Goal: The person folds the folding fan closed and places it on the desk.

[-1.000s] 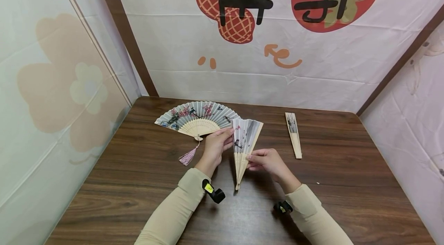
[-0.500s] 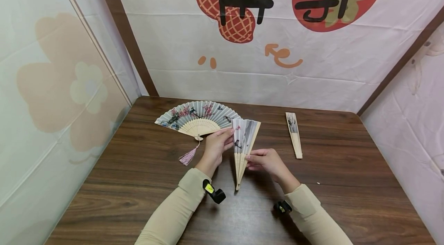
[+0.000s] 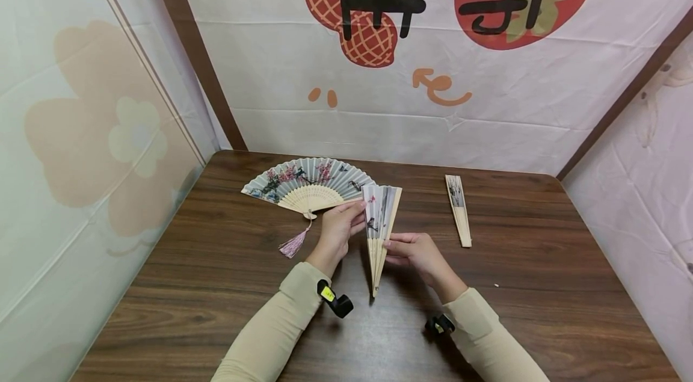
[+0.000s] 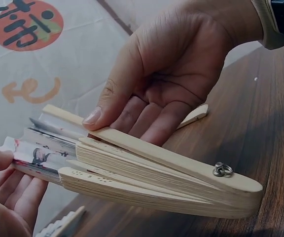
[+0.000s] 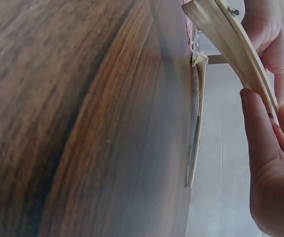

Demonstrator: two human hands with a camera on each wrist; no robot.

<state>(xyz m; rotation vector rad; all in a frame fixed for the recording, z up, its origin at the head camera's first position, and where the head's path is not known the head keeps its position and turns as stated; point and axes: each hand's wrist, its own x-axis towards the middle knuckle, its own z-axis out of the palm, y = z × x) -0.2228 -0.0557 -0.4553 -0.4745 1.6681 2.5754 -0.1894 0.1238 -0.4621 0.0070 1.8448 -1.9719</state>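
Over the brown wooden table [image 3: 547,316], the left hand [image 3: 337,229] and right hand [image 3: 417,254] pinch a partly spread, pale bamboo-and-cloth fan [image 3: 381,221], contact beneath unclear, probably folding it, which next calls for gentle inward pressure.

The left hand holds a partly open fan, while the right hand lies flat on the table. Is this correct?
Not quite: the right hand isn't flat on the table; the head view shows it gripping the partly open fan alongside the left hand.
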